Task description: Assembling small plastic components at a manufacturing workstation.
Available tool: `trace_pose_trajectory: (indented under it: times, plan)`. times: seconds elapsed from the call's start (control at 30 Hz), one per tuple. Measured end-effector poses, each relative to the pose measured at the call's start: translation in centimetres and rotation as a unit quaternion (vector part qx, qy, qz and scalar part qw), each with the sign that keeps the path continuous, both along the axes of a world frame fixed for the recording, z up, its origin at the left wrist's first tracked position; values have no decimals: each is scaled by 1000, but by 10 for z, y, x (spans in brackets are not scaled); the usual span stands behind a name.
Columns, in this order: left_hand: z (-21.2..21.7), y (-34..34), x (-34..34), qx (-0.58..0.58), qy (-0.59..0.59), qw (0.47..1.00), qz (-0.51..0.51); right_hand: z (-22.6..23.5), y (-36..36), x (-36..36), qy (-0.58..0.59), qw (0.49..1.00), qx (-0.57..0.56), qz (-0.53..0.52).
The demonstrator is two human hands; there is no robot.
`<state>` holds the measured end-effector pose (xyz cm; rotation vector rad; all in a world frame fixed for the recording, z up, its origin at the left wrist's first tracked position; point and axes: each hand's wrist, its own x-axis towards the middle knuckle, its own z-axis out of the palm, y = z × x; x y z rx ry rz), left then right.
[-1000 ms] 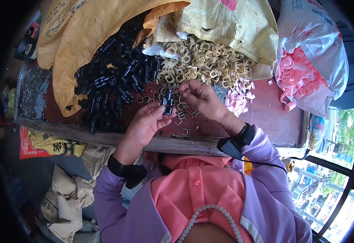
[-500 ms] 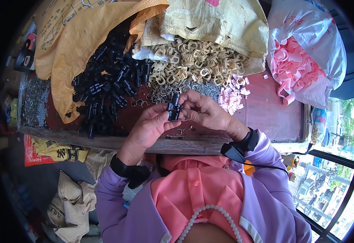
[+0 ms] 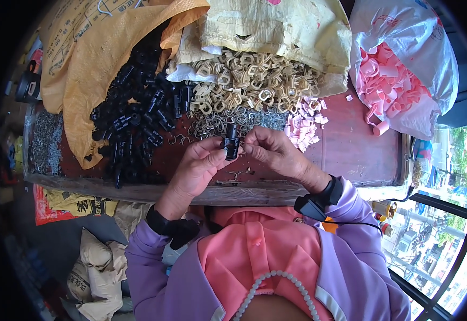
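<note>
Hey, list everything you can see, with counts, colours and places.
Table: one, dark red, centre
Held part: one, black, table's front middle
Loose parts: heap, black, table's left half
Orange sack: one, orange-tan, far left
Loops: heap, cream, far middle
Pale sack: one, yellowish, behind loops
Clips: many, grey, before loops and table's left end
Small pieces: many, pale pink, right of clips
Curved pieces: many, pink, inside white bag
White bag: one, white, far right
Floor bags: several, beige, lower left
Window: one, black-framed, right
Jacket: one, purple, worn
Necklace: one, whitish, bottom
Wristbands: two, black, wrists
Left hand: one, bare, holding part
Right hand: one, bare, beside part; grip unclear
</note>
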<state>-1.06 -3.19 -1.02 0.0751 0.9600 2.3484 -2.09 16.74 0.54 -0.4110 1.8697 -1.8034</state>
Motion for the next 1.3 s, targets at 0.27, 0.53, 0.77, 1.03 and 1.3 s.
trace_pose_trajectory:
  times: [0.27,0.53,0.77,1.03,1.3]
  plan:
    - [8,7,7,6,6,1000,10,2,2,10,-11,1000,-11,-24]
    - [12,8,8,-10,-32,999,-4,7,12,14,-14,999,-20,-49]
    - [10,13,1,-26,-57,998,-26,15,16,13,37,998,18,-52]
    - [9,21,2,-23,-104,993,-44,32,9,17,279,948,137,-63]
    - [12,22,10,-27,-90,992,-85,35,11,26,476,838,265,-29]
